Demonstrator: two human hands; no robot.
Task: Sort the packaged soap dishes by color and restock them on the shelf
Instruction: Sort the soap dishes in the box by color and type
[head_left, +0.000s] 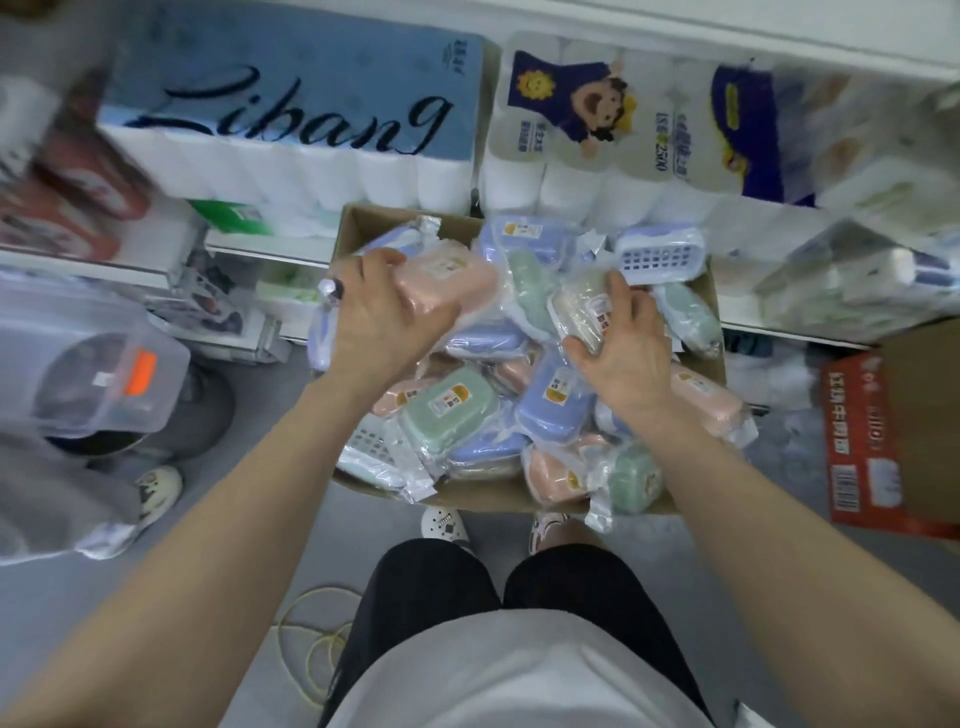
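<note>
A cardboard box (358, 218) on the floor is heaped with soap dishes in clear plastic wrap, in pink, green, blue and beige. My left hand (387, 306) grips a pink packaged soap dish (457, 280) at the upper left of the pile. My right hand (626, 345) grips a beige packaged soap dish (582, 301) near the middle. A green dish (447, 410) and a blue dish (553, 400) lie just below my hands. A blue dish with a grid base (660, 257) lies at the back right.
Packs of toilet rolls (291, 119) fill the shelf behind the box. A red carton (857, 441) stands at the right. At the left, a person in grey holds a clear plastic container (88, 364). My legs and shoes are close to the box's near edge.
</note>
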